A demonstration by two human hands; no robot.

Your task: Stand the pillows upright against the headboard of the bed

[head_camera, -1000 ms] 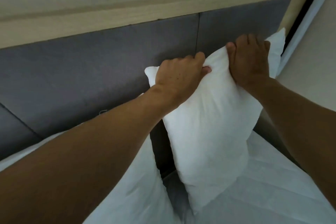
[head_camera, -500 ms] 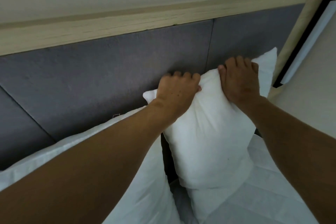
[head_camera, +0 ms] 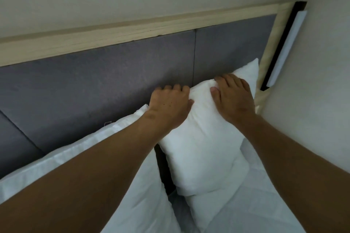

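Two bare hands grip the top edge of one plump white pillow [head_camera: 204,149], which stands upright on the bed with its back against the grey padded fabric headboard [head_camera: 94,89]. The left hand [head_camera: 169,108] sits at about ten o'clock from the pillow's middle, fingers curled over the upper left corner and closed on the fabric, thumb pressed into the front face. The right hand [head_camera: 233,100] sits at about one o'clock, palm flat on the front, fingers held together and hooked over the top edge, thumb pointing up along the fabric. The pillow's upper right corner pokes up past the right hand, near the pale wooden frame [head_camera: 121,33] that runs along the headboard's top and down its right side. At nine o'clock from the held pillow, a second white pillow with a flat stitched border [head_camera: 79,149] leans against the headboard, largely hidden under the left forearm; a dark gap separates the two. Below, at six o'clock, the held pillow's lower end rests on white quilted bedding [head_camera: 246,210]. No containers are in view.
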